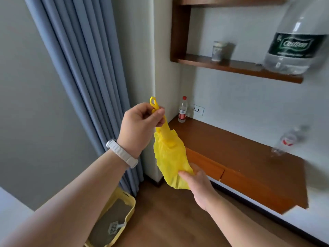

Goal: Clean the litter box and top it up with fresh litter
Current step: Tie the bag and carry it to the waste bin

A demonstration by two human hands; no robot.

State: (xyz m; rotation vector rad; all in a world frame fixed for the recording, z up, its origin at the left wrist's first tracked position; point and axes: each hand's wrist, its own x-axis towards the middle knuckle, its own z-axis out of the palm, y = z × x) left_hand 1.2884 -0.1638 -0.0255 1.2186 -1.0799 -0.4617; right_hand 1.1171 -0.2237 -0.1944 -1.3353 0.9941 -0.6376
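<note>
Your left hand [138, 129] is closed around the yellow scoop handle [161, 122], and your right hand [201, 184] pinches the yellow bag [170, 161] over its head. Pull the bag gently and evenly. The litter box [114, 216] lies below your left arm.

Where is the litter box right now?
In the head view, the litter box sits on the floor at the bottom left, below the left forearm and next to the curtain, with a grey scoop lying inside.
</note>
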